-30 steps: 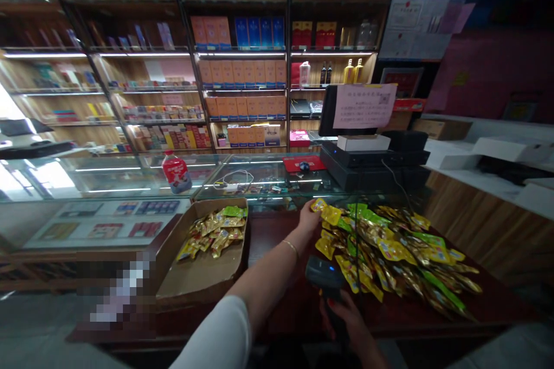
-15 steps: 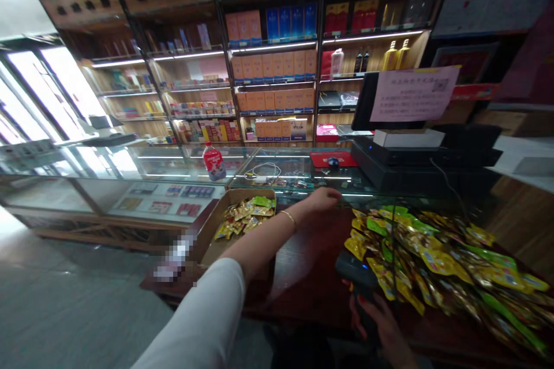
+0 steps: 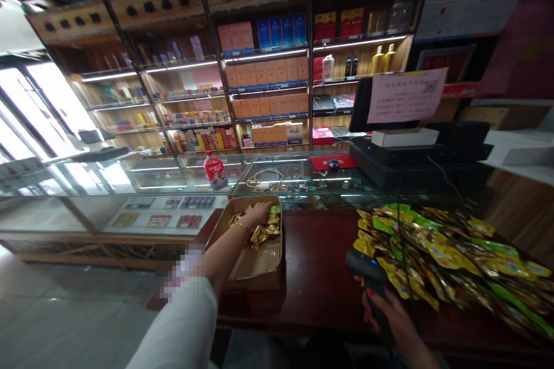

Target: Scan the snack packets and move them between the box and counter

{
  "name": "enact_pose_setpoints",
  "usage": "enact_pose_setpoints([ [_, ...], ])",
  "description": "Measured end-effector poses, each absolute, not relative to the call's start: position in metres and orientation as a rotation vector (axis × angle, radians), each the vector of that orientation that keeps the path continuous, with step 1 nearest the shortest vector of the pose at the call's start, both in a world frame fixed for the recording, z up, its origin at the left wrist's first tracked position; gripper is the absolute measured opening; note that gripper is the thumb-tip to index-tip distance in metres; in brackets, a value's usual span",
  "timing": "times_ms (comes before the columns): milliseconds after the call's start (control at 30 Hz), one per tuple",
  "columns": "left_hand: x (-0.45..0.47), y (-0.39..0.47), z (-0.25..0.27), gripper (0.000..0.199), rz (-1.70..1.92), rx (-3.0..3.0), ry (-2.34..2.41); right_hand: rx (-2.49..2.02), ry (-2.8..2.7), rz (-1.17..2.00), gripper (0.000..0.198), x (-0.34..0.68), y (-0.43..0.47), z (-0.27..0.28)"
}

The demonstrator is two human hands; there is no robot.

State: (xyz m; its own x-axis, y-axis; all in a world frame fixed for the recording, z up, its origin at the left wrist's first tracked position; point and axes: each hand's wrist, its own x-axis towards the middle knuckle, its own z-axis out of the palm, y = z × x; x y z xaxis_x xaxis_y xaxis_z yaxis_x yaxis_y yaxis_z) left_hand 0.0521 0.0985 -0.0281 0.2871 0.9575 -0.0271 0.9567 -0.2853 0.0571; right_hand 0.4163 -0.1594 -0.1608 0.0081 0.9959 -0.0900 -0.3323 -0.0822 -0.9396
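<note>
We have our left hand [image 3: 256, 215] inside the cardboard box [image 3: 259, 268], palm down at its far end, touching the small packets [image 3: 263, 236] heaped there. The fingers reach toward a green packet at the box's far right corner; they cover what lies under them, so we cannot tell whether they are spread or closed on anything. The near part of the box shows its bare bottom.

Our right hand [image 3: 385, 305], well to the right of the box, is wrapped around the handle of a dark scanner [image 3: 367, 265], whose head tilts up toward the box and shows a blue light. Just beyond this hand, farther right of the box, we see a broad pile of packets [image 3: 450, 256], gold and yellow with some green, lying over one another. The box and the pile both rest on the dark red bench [image 3: 311, 277].

Beyond the box, on a glass case [image 3: 142, 176], we see a red-labelled bottle [image 3: 215, 172] to its far left and a white cable [image 3: 266, 176] almost straight behind it. To the box's far right are a mouse [image 3: 333, 165] on a red mat [image 3: 318, 161] and a monitor [image 3: 359, 106] with a paper sheet [image 3: 407, 95] on it.
</note>
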Motion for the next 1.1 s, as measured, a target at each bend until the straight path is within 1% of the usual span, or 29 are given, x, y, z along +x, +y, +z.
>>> enact_pose_setpoints([
  [100, 0.058, 0.103, -0.023, 0.068, -0.009, 2.436, 1.912, -1.038, -0.878, 1.384, 0.058, 0.416, -0.159, -0.155],
  [167, 0.062, 0.1, -0.014, 0.056, -0.001, 2.446, 1.935, -1.041, -0.895, 1.374, 0.056, 0.415, -0.159, -0.15],
  [267, 0.071, 0.086, 0.004, 0.028, 0.062, 2.476, 1.962, -1.048, -0.907, 1.343, 0.055, 0.414, -0.162, -0.144],
  [333, 0.079, 0.068, 0.018, 0.024, 0.138, 2.503, 1.973, -1.054, -0.91, 1.327, 0.058, 0.413, -0.164, -0.14],
  [433, 0.095, 0.02, 0.026, 0.029, 0.287, 2.591, 1.914, -1.054, -0.935, 1.327, 0.061, 0.413, -0.165, -0.137],
  [500, 0.11, -0.026, 0.015, 0.032, 0.453, 2.683, 1.789, -1.063, -0.935, 1.321, 0.063, 0.412, -0.166, -0.135],
  [567, 0.125, -0.076, -0.009, 0.035, 0.61, 2.742, 1.628, -1.076, -0.926, 1.301, 0.064, 0.411, -0.167, -0.134],
  [667, 0.145, -0.14, -0.053, 0.036, 0.6, 2.686, 1.534, -1.113, -0.92, 1.26, 0.066, 0.406, -0.17, -0.13],
  [733, 0.152, -0.166, -0.077, 0.036, 0.589, 2.61, 1.54, -1.165, -0.916, 1.231, 0.065, 0.402, -0.176, -0.128],
  [833, 0.156, -0.182, -0.092, 0.031, 0.667, 2.507, 1.517, -1.276, -0.917, 1.191, 0.059, 0.396, -0.193, -0.128],
  [900, 0.156, -0.181, -0.092, 0.025, 0.74, 2.44, 1.479, -1.35, -0.918, 1.166, 0.055, 0.393, -0.208, -0.13],
  [967, 0.157, -0.173, -0.089, 0.024, 0.785, 2.369, 1.462, -1.417, -0.918, 1.144, 0.051, 0.39, -0.224, -0.13],
  [1033, 0.16, -0.16, -0.087, 0.033, 0.782, 2.329, 1.442, -1.487, -0.925, 1.121, 0.048, 0.387, -0.239, -0.129],
  [1100, 0.164, -0.147, -0.09, 0.057, 0.694, 2.342, 1.361, -1.542, -0.939, 1.121, 0.047, 0.385, -0.25, -0.126],
])
